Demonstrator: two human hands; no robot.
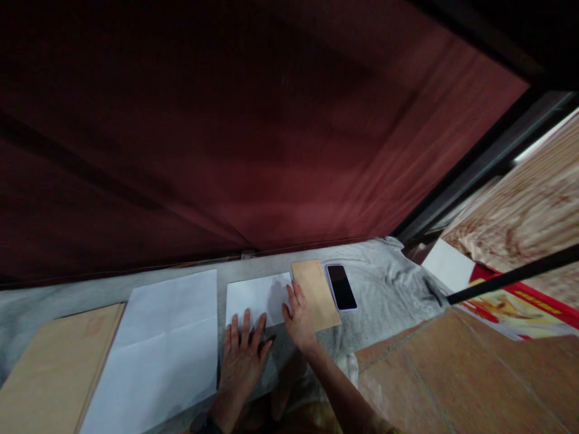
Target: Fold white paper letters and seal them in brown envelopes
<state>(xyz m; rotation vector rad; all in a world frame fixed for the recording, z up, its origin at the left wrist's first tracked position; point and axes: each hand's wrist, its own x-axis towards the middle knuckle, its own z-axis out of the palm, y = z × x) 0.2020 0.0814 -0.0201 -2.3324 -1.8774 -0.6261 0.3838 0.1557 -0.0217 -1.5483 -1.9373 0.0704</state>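
A white sheet of paper (253, 295), smaller than the one to its left, lies flat on a grey cloth (380, 283). My left hand (242, 355) rests on its lower left part with the fingers spread. My right hand (298, 313) lies at the sheet's right edge, fingers stretched out, where the paper meets a brown envelope (316, 292). Neither hand grips anything. Right of the envelope lies a phone (342, 287) with a dark screen. A larger white sheet (167, 343) with a crease across it lies to the left.
A large brown envelope (58, 367) lies at the far left, beside the big white sheet. Behind the cloth rises a dark red fabric panel (271, 150). At right are a dark metal bar (515, 274), a red and yellow box (520, 307) and a tiled floor (452, 374).
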